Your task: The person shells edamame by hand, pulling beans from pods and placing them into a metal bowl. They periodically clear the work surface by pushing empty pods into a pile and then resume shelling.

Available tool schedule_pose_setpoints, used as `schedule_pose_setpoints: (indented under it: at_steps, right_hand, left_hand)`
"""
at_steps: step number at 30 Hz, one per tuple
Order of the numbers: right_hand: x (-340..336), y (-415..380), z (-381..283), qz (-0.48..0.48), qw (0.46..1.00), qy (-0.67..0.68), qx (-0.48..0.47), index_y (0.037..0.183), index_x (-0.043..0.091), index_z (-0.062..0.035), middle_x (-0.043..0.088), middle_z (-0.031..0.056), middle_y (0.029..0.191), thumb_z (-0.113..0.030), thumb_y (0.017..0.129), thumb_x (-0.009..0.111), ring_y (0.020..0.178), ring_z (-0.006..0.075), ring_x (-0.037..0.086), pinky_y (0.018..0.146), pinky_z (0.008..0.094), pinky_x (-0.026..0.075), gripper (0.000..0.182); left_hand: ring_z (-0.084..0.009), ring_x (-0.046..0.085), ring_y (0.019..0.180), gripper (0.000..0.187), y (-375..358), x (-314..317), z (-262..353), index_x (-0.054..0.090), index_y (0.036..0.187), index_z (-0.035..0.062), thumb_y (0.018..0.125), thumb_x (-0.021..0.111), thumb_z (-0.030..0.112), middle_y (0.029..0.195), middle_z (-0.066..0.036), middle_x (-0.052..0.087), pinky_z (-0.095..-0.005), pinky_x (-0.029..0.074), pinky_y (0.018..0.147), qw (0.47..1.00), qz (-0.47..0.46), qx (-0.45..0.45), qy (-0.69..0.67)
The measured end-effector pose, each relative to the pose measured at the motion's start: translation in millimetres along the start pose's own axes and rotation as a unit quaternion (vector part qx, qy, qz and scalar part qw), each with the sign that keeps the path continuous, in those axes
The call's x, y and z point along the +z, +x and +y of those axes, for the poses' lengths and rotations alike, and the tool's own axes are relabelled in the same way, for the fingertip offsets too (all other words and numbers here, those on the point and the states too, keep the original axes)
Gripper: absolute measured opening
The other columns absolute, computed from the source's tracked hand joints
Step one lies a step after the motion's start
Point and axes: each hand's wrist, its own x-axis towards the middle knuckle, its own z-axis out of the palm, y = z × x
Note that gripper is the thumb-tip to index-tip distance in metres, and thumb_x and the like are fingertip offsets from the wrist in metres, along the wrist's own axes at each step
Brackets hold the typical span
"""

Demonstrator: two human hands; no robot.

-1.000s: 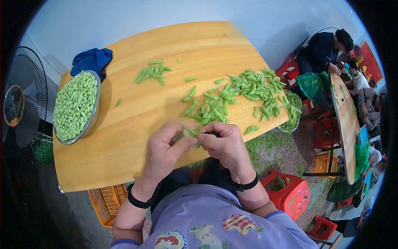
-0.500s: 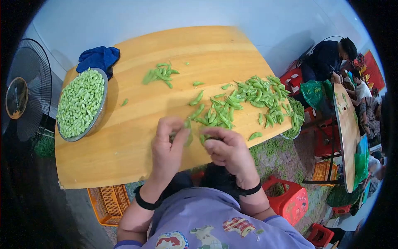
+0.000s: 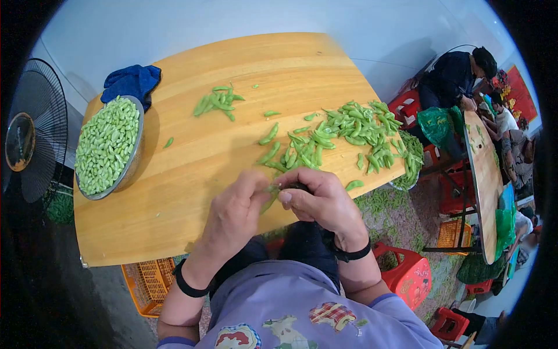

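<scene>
My left hand (image 3: 235, 206) is closed on a green pod (image 3: 269, 199) over the table's near edge. Close on its right, my right hand (image 3: 319, 200) is pinched around a small dark object (image 3: 297, 187), mostly hidden by the fingers. The two hands nearly touch at the pod's tip. Just beyond them, a large pile of green pods (image 3: 360, 125) spreads over the right of the wooden table (image 3: 174, 203). A smaller group of pods (image 3: 218, 102) lies farther back. At the left stands a metal bowl (image 3: 141, 131) heaped with green beans (image 3: 109, 145).
A blue cloth (image 3: 132, 81) lies behind the bowl, and a black fan (image 3: 35, 122) stands at the far left. A red stool (image 3: 407, 276) is at my right, an orange crate (image 3: 148, 282) below the table. People sit around another table (image 3: 483, 174).
My hands have come together, and the pod in my left hand now meets the fingers of my right hand. The whole view has shifted slightly.
</scene>
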Motion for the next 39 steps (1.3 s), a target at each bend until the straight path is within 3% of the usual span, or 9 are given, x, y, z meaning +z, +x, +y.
schedule_pose_setpoints:
  at_steps: [6,9,10,14,16,21,25,33,39]
  right_hand:
    - [-7,5,14,0.023,0.983,-0.133,-0.124,0.09,0.058,-0.0017,0.051,-0.0027,0.062,-0.013,0.083,0.059,0.055,0.0032,0.044,0.045,0.0178,0.033,0.013]
    - [-13,7,15,0.001,0.998,-0.043,-0.052,0.086,0.058,-0.0016,0.05,-0.0006,0.062,-0.011,0.081,0.059,0.049,0.0037,0.04,0.041,0.0171,0.029,0.011]
    - [-15,9,20,-0.028,0.997,0.069,-0.01,0.085,0.057,-0.0013,0.05,0.0005,0.062,-0.011,0.081,0.058,0.046,0.0035,0.038,0.039,0.0168,0.026,0.01]
    - [-13,13,28,-0.066,0.947,0.307,0.071,0.081,0.056,-0.0004,0.049,0.0029,0.063,-0.009,0.081,0.056,0.04,0.0025,0.03,0.035,0.0165,0.02,0.008]
    - [-11,15,28,-0.044,0.955,0.286,0.068,0.082,0.056,-0.0002,0.049,0.003,0.063,-0.009,0.081,0.056,0.04,0.0023,0.031,0.035,0.0165,0.021,0.009]
    - [-5,14,20,0.002,0.972,0.225,0.061,0.082,0.055,0.0,0.049,0.0028,0.063,-0.01,0.082,0.056,0.039,0.0021,0.031,0.035,0.0166,0.021,0.01]
    - [-3,14,16,0.025,0.982,0.179,0.057,0.082,0.056,-0.0007,0.048,0.0018,0.062,-0.011,0.082,0.057,0.039,0.0023,0.032,0.035,0.0169,0.021,0.01]
    - [-1,14,10,0.038,0.986,0.144,0.075,0.081,0.056,-0.0019,0.048,0.0011,0.06,-0.011,0.081,0.059,0.04,0.0026,0.032,0.034,0.0176,0.021,0.01]
    - [-1,14,9,0.041,0.989,0.127,0.069,0.081,0.056,-0.0015,0.049,0.0017,0.06,-0.011,0.08,0.059,0.04,0.0028,0.033,0.034,0.0174,0.022,0.01]
  left_hand:
    - [-0.0235,0.061,0.069,0.016,0,-2,8,0.049,0.089,0.0036,0.076,0.058,0.0,0.075,-0.012,0.058,-0.0301,0.047,0.059,0.998,-0.049,0.042,-0.002]
    - [-0.0217,0.061,0.069,0.014,-1,0,3,0.051,0.089,0.0036,0.077,0.059,0.0,0.076,-0.011,0.059,-0.0289,0.047,0.059,0.995,-0.053,0.069,-0.045]
    - [-0.0217,0.061,0.069,0.014,-1,0,1,0.051,0.089,0.0036,0.077,0.059,0.0,0.076,-0.011,0.059,-0.0289,0.047,0.059,0.995,-0.053,0.069,-0.045]
    - [-0.023,0.06,0.067,0.013,-1,3,-5,0.052,0.089,0.0046,0.078,0.058,0.001,0.076,-0.011,0.058,-0.03,0.046,0.059,0.993,-0.048,0.071,-0.074]
    - [-0.0252,0.058,0.066,0.015,-2,2,-6,0.051,0.091,0.0059,0.078,0.057,0.001,0.075,-0.012,0.056,-0.032,0.045,0.058,0.994,-0.04,0.066,-0.075]
    - [-0.0059,0.047,0.068,0.019,-4,-2,-10,0.048,0.093,0.0049,0.076,0.055,-0.001,0.078,0.0,0.05,-0.0203,0.041,0.059,0.98,-0.095,-0.093,-0.145]
    - [-0.0059,0.046,0.068,0.021,-3,1,-14,0.048,0.092,0.0056,0.074,0.056,-0.002,0.079,-0.001,0.049,-0.0202,0.04,0.059,0.973,-0.111,-0.085,-0.186]
    - [-0.0061,0.045,0.057,0.014,-2,2,-8,0.051,0.08,0.006,0.07,0.061,0.002,0.064,0.0,0.048,-0.0215,0.039,0.051,0.995,-0.045,-0.03,-0.079]
    - [-0.0059,0.045,0.057,0.013,-3,0,-16,0.048,0.076,0.0062,0.072,0.06,0.002,0.071,0.002,0.051,-0.022,0.038,0.051,0.981,-0.059,-0.079,-0.166]
